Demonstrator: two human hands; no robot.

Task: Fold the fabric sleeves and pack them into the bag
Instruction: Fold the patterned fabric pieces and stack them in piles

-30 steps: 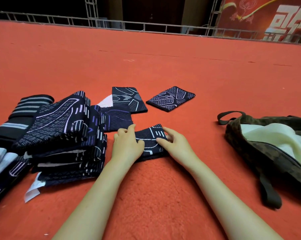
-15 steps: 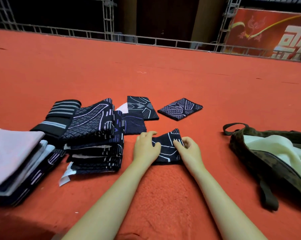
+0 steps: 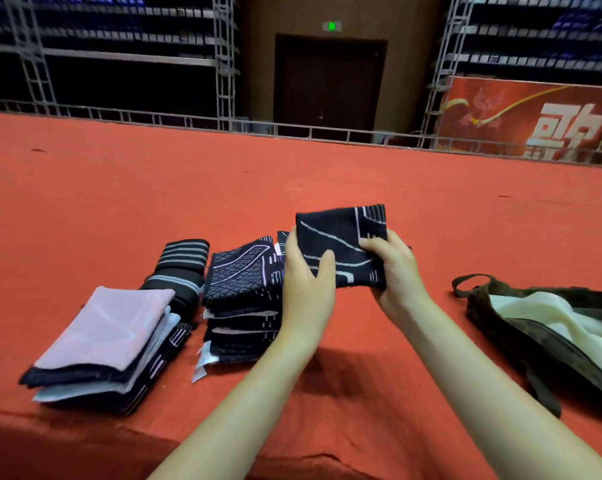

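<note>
Head camera: a person kneeling or seated at a red carpet (image 3: 327, 393) holds a folded dark sleeve (image 3: 341, 247) off the floor between both hands. The left hand (image 3: 304, 282) is closed on its left edge, thumb across the front; the right hand (image 3: 396, 268) pinches its lower right corner. A stack of folded sleeves (image 3: 244, 299) sits just beside the left wrist, with a striped roll (image 3: 181, 268) and a paler pile (image 3: 112, 344) further left. The bag (image 3: 549, 330) lies open to the right, well apart from the hands, pale lining showing. Folding of this piece looks finished, so the step in hand is likely packing; the next move calls for carrying the sleeve rightward without letting the fold spring open, then sliding it into the bag's mouth.
</note>
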